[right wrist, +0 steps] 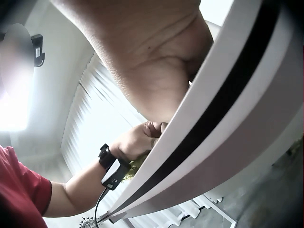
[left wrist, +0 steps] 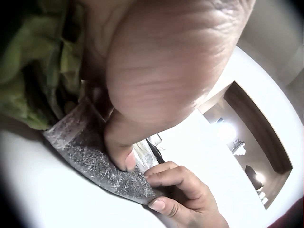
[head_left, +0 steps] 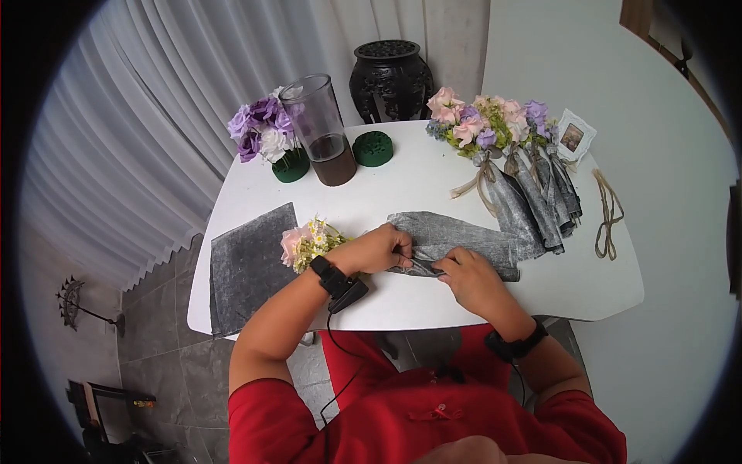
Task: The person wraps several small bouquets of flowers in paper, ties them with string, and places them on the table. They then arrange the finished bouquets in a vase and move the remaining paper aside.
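Note:
Dark grey sheet material lies across the table's middle, its near edge folded over. The left hand pinches this edge near its left end, over the stems of a pink and white flower bunch. At the folded edge further right, the right hand pinches the material between thumb and fingers. In the left wrist view, the left thumb presses on the grey material, green leaves stand beside it, and the right hand grips the far end. The right wrist view hides the right fingertips behind the table edge.
A second grey sheet lies at the left. Behind stand a tall glass vase, green foam blocks and purple and white flowers. At the right are wrapped bouquets, a small frame and twine.

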Demonstrator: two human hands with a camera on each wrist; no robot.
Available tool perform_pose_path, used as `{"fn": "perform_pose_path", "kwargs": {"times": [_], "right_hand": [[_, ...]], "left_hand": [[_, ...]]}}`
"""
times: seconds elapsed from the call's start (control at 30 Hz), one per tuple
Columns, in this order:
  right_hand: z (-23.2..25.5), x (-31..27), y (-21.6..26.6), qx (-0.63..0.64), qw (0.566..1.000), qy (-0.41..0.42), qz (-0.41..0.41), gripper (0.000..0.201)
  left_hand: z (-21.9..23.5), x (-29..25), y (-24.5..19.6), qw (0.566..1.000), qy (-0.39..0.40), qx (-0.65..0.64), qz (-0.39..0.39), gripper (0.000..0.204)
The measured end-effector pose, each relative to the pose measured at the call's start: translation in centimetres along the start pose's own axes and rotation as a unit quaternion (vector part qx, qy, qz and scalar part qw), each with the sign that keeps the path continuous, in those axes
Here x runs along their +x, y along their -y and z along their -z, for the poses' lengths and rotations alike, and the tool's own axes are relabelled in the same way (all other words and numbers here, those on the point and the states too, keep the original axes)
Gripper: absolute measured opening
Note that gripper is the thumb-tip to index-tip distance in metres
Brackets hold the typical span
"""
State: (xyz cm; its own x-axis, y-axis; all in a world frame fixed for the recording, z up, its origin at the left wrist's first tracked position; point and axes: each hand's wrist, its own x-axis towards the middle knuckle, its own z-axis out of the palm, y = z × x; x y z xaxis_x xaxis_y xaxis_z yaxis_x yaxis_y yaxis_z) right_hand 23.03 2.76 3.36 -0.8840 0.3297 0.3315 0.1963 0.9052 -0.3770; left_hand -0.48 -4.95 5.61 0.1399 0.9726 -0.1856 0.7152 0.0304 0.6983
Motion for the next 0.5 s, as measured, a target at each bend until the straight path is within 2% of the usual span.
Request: {"fn": "perform_pose_path", "kwargs": {"times": [0.03,0.1,0.13,0.2,0.33,0.4,0.5], "right_hand": [[0.0,0.0,0.0,0.001,1.000,0.001,0.000,0.019],[0.0,0.1,-0.1,0.008,1.000,0.006,-0.002,0.019],[-0.1,0.1,-0.1,0.008,1.000,0.006,-0.001,0.019],[-0.2,0.1,-0.2,0.012,1.000,0.015,-0.016,0.020],[0.1,0.1,0.4,-0.011,1.000,-0.028,0.001,0.023],[0.6,0.2,1.3,-0.058,0.994,-0.081,0.035,0.026],[-0.2,0.7,1.9,-0.005,0.997,-0.061,0.051,0.028]], "left_hand": [[-0.4,0.0,0.4,1.000,0.001,-0.001,0.001,0.013],[-1.2,-0.2,1.0,0.978,-0.136,0.025,-0.158,0.010],[-1.0,-0.2,0.8,0.978,-0.136,0.025,-0.158,0.010],[-0.6,0.0,0.3,0.987,-0.074,0.126,-0.069,0.008],[-0.7,0.7,0.9,0.977,-0.107,0.165,-0.083,0.008],[-0.1,1.4,1.3,0.997,-0.009,-0.006,0.076,0.015],[0.2,1.9,1.5,0.999,-0.034,0.016,0.031,0.017]]}}
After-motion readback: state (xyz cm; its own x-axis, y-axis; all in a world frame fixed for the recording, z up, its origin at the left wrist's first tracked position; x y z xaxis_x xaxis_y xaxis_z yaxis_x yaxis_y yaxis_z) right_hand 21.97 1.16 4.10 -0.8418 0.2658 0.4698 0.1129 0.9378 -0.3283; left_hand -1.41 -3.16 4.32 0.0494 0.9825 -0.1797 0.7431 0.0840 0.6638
